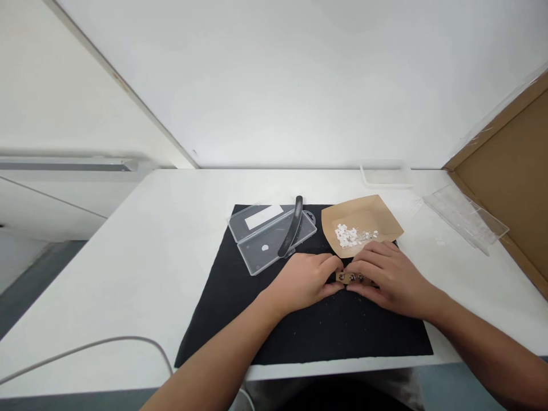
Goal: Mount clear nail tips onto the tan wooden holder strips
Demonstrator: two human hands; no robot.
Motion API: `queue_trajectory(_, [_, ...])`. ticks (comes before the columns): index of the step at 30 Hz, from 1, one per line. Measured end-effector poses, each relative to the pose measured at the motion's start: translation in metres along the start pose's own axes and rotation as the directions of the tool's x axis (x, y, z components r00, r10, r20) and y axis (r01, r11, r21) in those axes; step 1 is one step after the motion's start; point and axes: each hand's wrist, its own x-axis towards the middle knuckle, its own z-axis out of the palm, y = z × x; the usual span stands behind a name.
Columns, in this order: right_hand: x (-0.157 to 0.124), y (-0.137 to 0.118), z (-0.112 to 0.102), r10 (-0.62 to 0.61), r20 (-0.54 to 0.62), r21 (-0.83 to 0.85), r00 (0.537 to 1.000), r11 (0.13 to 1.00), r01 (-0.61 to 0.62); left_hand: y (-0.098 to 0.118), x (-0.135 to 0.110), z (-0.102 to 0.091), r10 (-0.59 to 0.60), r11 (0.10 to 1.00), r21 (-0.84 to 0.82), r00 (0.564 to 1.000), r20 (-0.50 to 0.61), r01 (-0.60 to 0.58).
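Both hands meet over the black mat, just in front of the paper tray. Between them is a narrow tan strip (346,278) carrying several small, shiny dark metal pieces. Their exact kind is too small to make out. My left hand (305,281) pinches the strip's left end between thumb and fingers. Over its right part, my right hand (391,279) is closed with the thumb below and fingers above, hiding much of it. The kraft paper tray (379,214) holds a pile of small white and clear bits (349,235) right behind my right fingers.
An opened clear plastic case (274,251) with a white label lies on the black mat (231,319), a curved black bar (291,227) across it. Clear plastic pieces (464,217) lie at right beside a cardboard panel (514,171). A white cable (107,339) crosses the table's left front.
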Motion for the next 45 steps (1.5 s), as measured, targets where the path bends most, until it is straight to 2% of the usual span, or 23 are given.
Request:
queue_trajectory(4, [-0.006,0.021,-0.027,0.013,0.066,0.033,0.998,0.999,-0.015,-0.002,-0.001,0.0,0.024,1.0,-0.018,1.0,-0.014,-0.024])
queue_trajectory(7, [-0.01,0.028,-0.034,0.055,0.137,0.08,0.989,0.995,-0.067,-0.003,0.0,0.0,0.027,0.999,-0.025,0.999,-0.018,-0.028])
queue_trajectory(15, [-0.011,0.027,-0.027,0.076,0.227,0.117,0.971,0.988,-0.105,-0.003,0.0,-0.001,0.032,0.999,-0.036,1.0,-0.002,-0.032])
queue_trajectory(20, [-0.011,0.028,-0.028,0.075,0.201,0.112,0.977,0.989,-0.099,-0.004,0.0,0.0,0.044,0.998,-0.036,0.999,-0.002,-0.044])
queue_trajectory(24, [-0.009,0.025,-0.027,0.073,0.228,0.15,0.971,0.983,-0.109,-0.003,0.0,-0.001,0.047,0.999,-0.005,0.999,0.003,-0.047])
queue_trajectory(30, [-0.006,0.022,-0.021,0.119,0.216,0.087,0.969,0.986,-0.141,-0.001,0.001,-0.002,0.068,0.998,0.006,0.998,0.006,-0.068])
queue_trajectory(36, [-0.006,0.019,-0.016,0.17,0.223,0.099,0.96,0.976,-0.195,-0.001,0.001,-0.002,0.068,0.997,0.021,0.998,0.002,-0.068])
queue_trajectory(45, [-0.003,0.013,-0.014,0.163,0.223,0.126,0.961,0.973,-0.194,-0.001,0.001,-0.001,0.068,0.998,0.009,0.998,0.004,-0.068])
